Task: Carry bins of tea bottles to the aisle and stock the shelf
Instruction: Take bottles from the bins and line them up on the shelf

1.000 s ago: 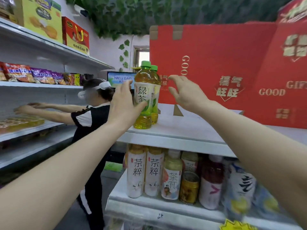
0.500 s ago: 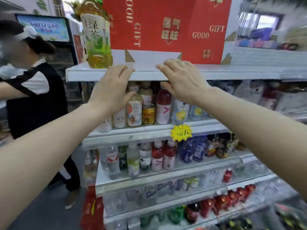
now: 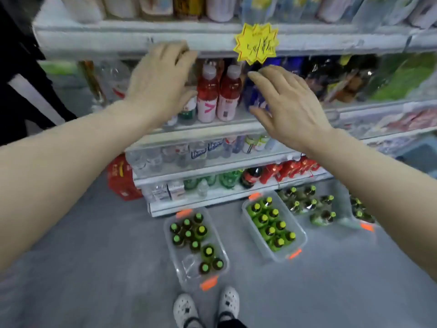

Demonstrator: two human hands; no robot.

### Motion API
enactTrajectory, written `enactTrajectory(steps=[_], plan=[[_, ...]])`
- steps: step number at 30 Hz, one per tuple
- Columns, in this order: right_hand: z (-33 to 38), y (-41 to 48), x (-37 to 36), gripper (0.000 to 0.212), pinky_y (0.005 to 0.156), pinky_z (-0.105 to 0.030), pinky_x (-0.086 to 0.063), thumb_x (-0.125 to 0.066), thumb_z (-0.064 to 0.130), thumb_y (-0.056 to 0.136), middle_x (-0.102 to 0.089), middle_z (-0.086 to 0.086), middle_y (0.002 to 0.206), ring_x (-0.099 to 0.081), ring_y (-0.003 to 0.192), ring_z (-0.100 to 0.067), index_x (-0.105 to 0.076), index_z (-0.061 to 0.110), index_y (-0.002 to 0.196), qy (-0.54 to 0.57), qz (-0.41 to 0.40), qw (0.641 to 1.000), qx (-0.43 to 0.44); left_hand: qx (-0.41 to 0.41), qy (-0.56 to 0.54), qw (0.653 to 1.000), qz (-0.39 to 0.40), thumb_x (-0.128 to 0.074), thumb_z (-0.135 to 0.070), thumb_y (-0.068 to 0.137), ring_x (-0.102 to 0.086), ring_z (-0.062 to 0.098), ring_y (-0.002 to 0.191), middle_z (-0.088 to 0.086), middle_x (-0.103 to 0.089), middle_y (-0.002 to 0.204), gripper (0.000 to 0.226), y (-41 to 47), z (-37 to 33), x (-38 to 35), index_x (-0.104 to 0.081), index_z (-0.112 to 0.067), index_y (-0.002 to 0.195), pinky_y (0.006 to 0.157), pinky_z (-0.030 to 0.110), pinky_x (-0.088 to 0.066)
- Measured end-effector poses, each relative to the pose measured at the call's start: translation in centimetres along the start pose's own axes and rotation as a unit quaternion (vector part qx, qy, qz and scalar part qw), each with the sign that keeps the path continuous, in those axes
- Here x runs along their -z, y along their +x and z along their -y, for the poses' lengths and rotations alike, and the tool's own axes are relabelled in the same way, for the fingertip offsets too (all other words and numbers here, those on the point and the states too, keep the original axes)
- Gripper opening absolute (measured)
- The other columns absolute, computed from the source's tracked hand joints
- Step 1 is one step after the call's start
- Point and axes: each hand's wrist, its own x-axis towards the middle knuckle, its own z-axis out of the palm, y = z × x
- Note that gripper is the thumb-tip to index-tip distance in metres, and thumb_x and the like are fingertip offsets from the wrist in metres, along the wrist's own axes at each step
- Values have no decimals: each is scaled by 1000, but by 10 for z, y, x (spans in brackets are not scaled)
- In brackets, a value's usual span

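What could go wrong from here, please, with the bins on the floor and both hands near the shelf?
The nearest bin sits just ahead of the shoes; a step forward might trip on it.
The left hand and right hand, both empty, hover close to the red bottles; a careless sweep could topple them.

A grey floor [image 3: 94, 268] is seen beneath white tiered shelves [image 3: 212, 129] packed with drinks. A yellow starburst price tag [image 3: 256, 43] is fixed to an upper edge. A red carton [image 3: 119, 178] is set at the shelves' left end.
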Motion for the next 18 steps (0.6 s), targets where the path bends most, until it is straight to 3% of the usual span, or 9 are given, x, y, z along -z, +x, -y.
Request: enactTrajectory(steps=[6,11,18], plan=[[28,-110,-133,58,105,-52,-40,-52,36,97,-51,-23,138,-46,130,-41,-45,1,142,108,87,990,-16,-16,-28,995,97,-72,-23,84,-45,46,123,27,-47,138,65,-80,-22,-134,-46,1,138,103,52,-36],[67,-205,-251,54,106,-49,-41,-51,33,98,-52,-21,138,-48,129,-39,-46,4,143,185,158,969,-49,43,-88,981,165,-76,-27,83,-48,44,122,22,-50,137,65,-176,-51,-264,-50,-4,137,99,52,-44],[124,-320,-402,54,88,-47,-52,-51,34,95,-56,-19,129,-57,113,-38,-50,4,139,250,249,933,-67,131,-130,940,288,-85,-13,66,-58,44,106,22,-58,125,72,-341,-96,-435,-56,-3,131,79,49,-55]])
